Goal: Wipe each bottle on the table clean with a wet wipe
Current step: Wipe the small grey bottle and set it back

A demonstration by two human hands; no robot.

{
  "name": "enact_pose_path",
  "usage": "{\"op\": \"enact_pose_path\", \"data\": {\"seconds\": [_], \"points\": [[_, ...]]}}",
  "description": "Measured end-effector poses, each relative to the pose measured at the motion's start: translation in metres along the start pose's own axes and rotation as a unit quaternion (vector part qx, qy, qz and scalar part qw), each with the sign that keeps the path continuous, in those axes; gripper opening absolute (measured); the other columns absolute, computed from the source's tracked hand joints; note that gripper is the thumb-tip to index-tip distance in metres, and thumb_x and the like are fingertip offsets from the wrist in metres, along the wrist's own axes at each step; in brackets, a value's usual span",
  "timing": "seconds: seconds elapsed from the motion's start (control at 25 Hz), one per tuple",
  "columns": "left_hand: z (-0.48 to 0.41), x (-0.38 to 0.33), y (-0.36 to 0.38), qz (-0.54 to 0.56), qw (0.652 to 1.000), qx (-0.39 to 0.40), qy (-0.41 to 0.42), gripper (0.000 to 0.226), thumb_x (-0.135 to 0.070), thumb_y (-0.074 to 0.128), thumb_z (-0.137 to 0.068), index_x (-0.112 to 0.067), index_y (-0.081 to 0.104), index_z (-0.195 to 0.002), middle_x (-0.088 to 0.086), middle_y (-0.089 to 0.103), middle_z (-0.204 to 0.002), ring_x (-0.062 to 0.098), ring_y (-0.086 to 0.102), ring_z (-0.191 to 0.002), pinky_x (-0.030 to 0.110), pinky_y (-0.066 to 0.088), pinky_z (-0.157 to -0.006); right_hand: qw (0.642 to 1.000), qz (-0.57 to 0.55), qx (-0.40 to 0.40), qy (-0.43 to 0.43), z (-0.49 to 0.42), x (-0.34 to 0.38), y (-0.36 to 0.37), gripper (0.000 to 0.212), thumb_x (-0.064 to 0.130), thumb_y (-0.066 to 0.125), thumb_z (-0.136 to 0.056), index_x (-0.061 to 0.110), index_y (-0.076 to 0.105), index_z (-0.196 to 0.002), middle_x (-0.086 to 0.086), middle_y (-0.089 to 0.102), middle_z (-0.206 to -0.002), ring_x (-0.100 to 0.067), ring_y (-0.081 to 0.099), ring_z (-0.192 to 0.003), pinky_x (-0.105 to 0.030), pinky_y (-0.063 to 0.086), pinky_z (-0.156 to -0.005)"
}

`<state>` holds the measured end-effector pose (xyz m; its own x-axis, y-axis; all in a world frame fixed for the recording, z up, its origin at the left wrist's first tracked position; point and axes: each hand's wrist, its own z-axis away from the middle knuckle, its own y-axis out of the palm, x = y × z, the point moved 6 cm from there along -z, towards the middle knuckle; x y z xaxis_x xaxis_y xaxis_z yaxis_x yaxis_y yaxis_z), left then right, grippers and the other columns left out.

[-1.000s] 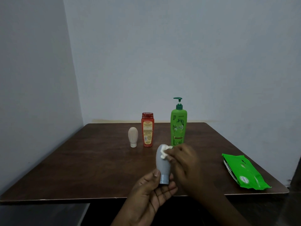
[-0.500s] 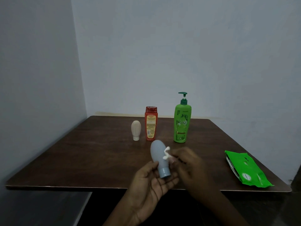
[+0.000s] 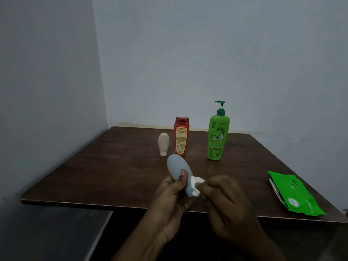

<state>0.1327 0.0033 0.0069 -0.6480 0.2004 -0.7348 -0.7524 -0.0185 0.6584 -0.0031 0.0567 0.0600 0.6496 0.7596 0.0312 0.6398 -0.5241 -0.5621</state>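
Observation:
My left hand (image 3: 172, 202) grips a small grey squeeze bottle (image 3: 177, 167), cap end down, tilted with its rounded end up and to the left, thumb across its body. My right hand (image 3: 227, 200) pinches a crumpled white wet wipe (image 3: 195, 185) against the bottle's lower right side, near the cap. Farther back on the brown table (image 3: 113, 166) stand a small beige bottle (image 3: 163, 143) on its cap, a red bottle (image 3: 181, 136) and a tall green pump bottle (image 3: 217, 137).
A green pack of wet wipes (image 3: 293, 194) lies at the table's right front edge. Pale walls close the table in at the back and left. The table's front edge runs just under my hands.
The wipe has slid from the grey bottle's upper part down to its cap end. The bottle now leans further left, and my view has shifted left and down a little.

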Motion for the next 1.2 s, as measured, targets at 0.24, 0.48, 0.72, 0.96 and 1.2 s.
{"op": "enact_pose_path", "data": {"seconds": [0.24, 0.48, 0.72, 0.96, 1.2], "points": [[0.006, -0.011, -0.007, -0.028, 1.000, 0.003, 0.010, 0.039, -0.027, 0.076, -0.078, -0.001, 0.072, -0.108, 0.014, 0.078, -0.094, 0.023, 0.070, -0.084, 0.037, 0.055, -0.086, 0.991, -0.069, 0.042, 0.105, -0.006, -0.022, 0.006, 0.033, 0.002, 0.061, -0.086, 0.016, 0.068, -0.115, 0.007, 0.062, -0.110, -0.004, 0.058, -0.101, -0.030, 0.051, -0.081], [0.011, -0.018, -0.002, -0.074, 0.997, 0.022, 0.024, 0.030, -0.031, 0.077, -0.075, -0.008, 0.078, -0.094, 0.011, 0.077, -0.094, 0.018, 0.069, -0.079, 0.030, 0.051, -0.073, 0.982, -0.161, -0.010, 0.095, -0.010, 0.003, 0.005, 0.037, -0.010, 0.061, -0.087, 0.013, 0.069, -0.115, 0.005, 0.065, -0.113, -0.010, 0.063, -0.105, -0.025, 0.051, -0.085], [0.010, -0.017, -0.011, -0.043, 0.999, -0.008, -0.003, 0.036, -0.030, 0.080, -0.072, -0.009, 0.073, -0.101, 0.007, 0.076, -0.084, 0.015, 0.065, -0.073, 0.028, 0.041, -0.065, 0.951, -0.220, 0.001, 0.218, -0.012, -0.025, -0.003, 0.023, 0.009, 0.059, -0.096, 0.025, 0.072, -0.108, 0.012, 0.072, -0.100, -0.008, 0.068, -0.095, -0.033, 0.056, -0.078], [0.009, -0.015, 0.000, -0.015, 1.000, 0.017, 0.015, 0.031, -0.027, 0.076, -0.076, -0.007, 0.076, -0.099, 0.007, 0.077, -0.087, 0.014, 0.065, -0.072, 0.026, 0.044, -0.064, 0.878, -0.348, -0.055, 0.324, -0.003, -0.018, 0.020, 0.022, 0.008, 0.055, -0.098, 0.018, 0.072, -0.107, 0.004, 0.075, -0.101, -0.015, 0.071, -0.094, -0.023, 0.056, -0.077], [0.002, -0.016, -0.005, 0.017, 1.000, 0.013, 0.019, 0.043, -0.028, 0.079, -0.073, 0.002, 0.071, -0.103, 0.020, 0.073, -0.098, 0.028, 0.072, -0.084, 0.042, 0.062, -0.080, 0.605, -0.613, 0.031, 0.507, 0.014, -0.015, 0.047, 0.025, 0.010, 0.056, -0.089, -0.006, 0.069, -0.103, -0.031, 0.070, -0.097, -0.027, 0.066, -0.066, -0.035, 0.059, -0.059]]}}
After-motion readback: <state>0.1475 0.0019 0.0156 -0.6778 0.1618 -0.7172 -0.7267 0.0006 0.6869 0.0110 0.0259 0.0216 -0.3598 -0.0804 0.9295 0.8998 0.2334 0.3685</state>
